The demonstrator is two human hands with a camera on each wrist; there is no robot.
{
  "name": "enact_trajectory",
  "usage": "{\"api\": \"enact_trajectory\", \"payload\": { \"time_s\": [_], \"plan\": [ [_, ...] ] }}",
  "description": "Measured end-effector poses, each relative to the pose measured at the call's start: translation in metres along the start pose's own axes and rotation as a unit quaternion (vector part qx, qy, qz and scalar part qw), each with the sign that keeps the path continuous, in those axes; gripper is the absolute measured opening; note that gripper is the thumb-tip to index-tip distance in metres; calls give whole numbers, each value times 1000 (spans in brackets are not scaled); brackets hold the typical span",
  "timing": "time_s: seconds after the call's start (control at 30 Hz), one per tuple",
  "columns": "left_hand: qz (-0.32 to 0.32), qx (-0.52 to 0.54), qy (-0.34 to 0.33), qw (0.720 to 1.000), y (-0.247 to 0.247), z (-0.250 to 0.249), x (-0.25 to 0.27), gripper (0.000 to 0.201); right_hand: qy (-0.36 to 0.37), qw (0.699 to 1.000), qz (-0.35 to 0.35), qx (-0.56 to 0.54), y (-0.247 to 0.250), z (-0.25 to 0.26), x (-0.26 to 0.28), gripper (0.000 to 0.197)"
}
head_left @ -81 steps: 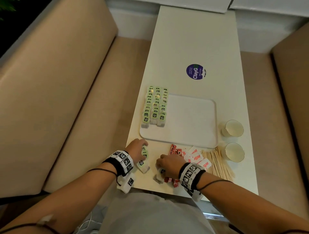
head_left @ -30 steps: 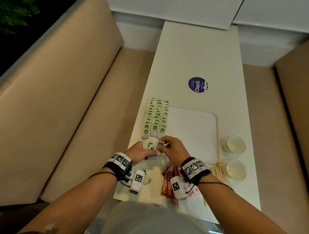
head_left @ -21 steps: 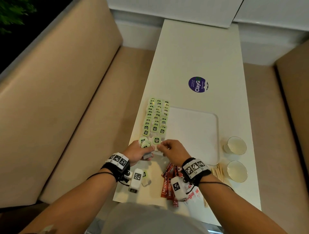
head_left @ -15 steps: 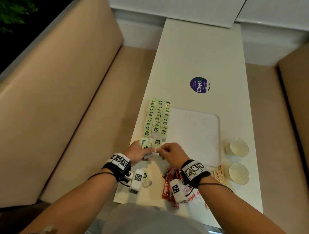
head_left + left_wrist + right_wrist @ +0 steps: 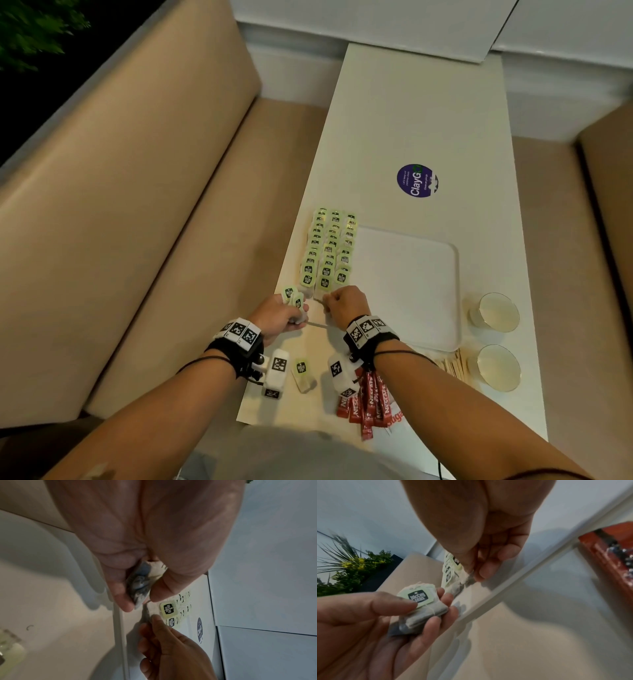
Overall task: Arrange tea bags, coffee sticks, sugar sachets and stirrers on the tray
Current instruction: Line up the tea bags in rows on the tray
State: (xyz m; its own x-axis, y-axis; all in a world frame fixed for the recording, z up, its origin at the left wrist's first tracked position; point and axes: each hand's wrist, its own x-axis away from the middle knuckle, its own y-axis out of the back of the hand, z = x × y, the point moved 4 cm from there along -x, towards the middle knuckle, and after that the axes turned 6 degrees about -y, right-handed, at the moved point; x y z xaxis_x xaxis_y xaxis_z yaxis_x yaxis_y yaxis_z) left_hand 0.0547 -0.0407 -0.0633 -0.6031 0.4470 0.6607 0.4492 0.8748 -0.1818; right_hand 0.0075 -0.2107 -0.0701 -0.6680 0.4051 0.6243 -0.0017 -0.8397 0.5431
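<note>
- Three rows of tea bags (image 5: 328, 250) with green tags lie along the left edge of the white tray (image 5: 407, 287), overlapping like tiles.
- Left hand (image 5: 279, 317) holds a small stack of tea bags (image 5: 421, 609) between thumb and curled fingers, just off the tray's near left corner.
- Right hand (image 5: 346, 303) pinches one tea bag (image 5: 467, 580) by its corner at the near end of the rows, low over the tray.
- One loose tea bag (image 5: 302, 373) lies on the table (image 5: 418, 113) between the wrists.
- Red coffee sticks (image 5: 368, 404) and a sugar sachet (image 5: 397, 419) lie near the table's front edge.
- Wooden stirrers (image 5: 452, 365) lie beside two paper cups (image 5: 496, 311), right of the tray.
</note>
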Motion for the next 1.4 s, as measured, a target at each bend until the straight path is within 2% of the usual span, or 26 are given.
{"api": "enact_trajectory", "payload": {
  "time_s": [0.3,0.5,0.57,0.67,0.77,0.9,1.0,1.1,1.17,1.4],
  "plan": [
    [-33,-33,-7,999,-1,-2,-17,19,-5,999,-28,34,-3,1,-6,43],
    [-20,-27,-31,999,-1,-8,-21,22,9,999,-41,-20,1,-4,-2,44],
    [-15,-40,-36,998,0,-9,-20,18,37,998,-24,-48,0,-4,3,42],
    [-7,-91,-44,995,3,-11,-21,12,85,994,50,-50,0,4,16,33],
    [6,-115,-60,992,3,-11,-22,12,103,990,91,-44,1,1,21,30],
    [-4,-115,-75,991,-1,-13,-21,9,90,991,71,-64,9,-7,19,24],
    [-21,-95,-54,994,-3,-11,-21,4,57,995,30,-81,17,-17,14,18],
    [-24,-75,-17,997,-3,-8,-20,8,2,997,-20,-78,23,-31,7,20],
    [-27,-82,-10,996,-2,-6,-20,7,-25,996,-27,-76,23,-36,7,25],
    [-24,-73,-45,996,-3,-5,-17,14,-61,996,-38,-59,13,-39,2,34]
  ]
}}
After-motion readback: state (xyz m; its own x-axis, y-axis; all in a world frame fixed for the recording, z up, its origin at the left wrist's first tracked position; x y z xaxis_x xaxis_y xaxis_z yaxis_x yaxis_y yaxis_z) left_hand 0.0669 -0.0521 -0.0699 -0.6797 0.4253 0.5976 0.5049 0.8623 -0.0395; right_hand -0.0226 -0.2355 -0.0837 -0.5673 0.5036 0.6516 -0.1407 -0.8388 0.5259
